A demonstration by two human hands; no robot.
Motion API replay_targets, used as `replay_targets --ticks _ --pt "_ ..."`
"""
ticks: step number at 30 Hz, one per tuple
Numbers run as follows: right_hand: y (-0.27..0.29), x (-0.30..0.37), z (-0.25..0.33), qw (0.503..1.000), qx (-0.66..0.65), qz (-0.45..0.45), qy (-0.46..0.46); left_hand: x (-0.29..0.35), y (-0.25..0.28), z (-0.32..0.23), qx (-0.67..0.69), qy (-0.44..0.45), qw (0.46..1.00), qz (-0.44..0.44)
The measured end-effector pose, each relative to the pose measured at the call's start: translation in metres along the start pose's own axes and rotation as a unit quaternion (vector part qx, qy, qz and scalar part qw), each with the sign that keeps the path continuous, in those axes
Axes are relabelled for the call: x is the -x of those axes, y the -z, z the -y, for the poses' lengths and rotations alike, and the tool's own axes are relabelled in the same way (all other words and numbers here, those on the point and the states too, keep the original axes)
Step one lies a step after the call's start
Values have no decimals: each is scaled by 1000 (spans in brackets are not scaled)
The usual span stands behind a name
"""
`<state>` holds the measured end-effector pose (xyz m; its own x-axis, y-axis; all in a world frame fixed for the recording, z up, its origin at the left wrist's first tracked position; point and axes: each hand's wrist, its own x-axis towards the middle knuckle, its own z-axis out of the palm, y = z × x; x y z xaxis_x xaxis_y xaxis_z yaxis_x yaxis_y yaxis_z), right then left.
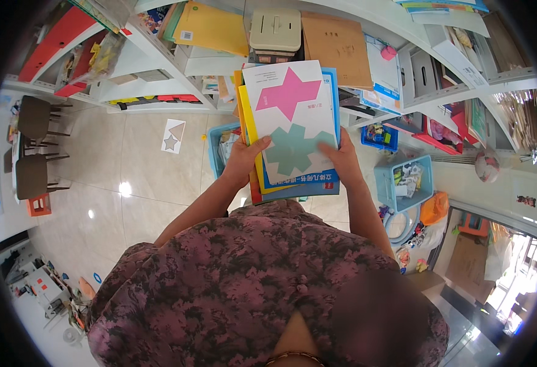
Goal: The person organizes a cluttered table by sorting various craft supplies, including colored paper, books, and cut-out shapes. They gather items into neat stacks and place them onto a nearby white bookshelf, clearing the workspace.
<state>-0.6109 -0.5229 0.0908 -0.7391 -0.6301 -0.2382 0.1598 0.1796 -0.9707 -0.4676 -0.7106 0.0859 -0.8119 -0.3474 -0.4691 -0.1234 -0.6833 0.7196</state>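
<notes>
Between my two hands I hold a stack of books and sheets in front of my body. On top lies a white sheet (251,82) with a pink star-like shape and a green many-sided shape printed on it. Blue, yellow and orange covers stick out beneath, among them a blue book (317,187) at the lower edge. My left hand (244,160) is closed on the stack's left side, thumb on top. Gripping the right side is my right hand (344,158), its thumb slightly blurred over the sheet. The fingers under the stack are hidden.
White shelves with folders run along the far side; a cream box (275,29) and a brown envelope (337,49) lie there. A printed card (172,136) is on the tiled floor. Blue bins (425,164) stand at right, chairs (33,176) at far left.
</notes>
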Motion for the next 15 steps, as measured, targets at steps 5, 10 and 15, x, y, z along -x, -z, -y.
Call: replay_targets --ticks 5,10,15 --pt "-1 -2 5 1000 26 -10 9 5 -5 -12 12 11 1000 6" --pt "-9 -19 13 999 17 44 13 6 6 -12 9 -13 999 -28" --pt "-16 -45 7 992 -65 104 -33 10 14 -30 31 -137 987 -75"
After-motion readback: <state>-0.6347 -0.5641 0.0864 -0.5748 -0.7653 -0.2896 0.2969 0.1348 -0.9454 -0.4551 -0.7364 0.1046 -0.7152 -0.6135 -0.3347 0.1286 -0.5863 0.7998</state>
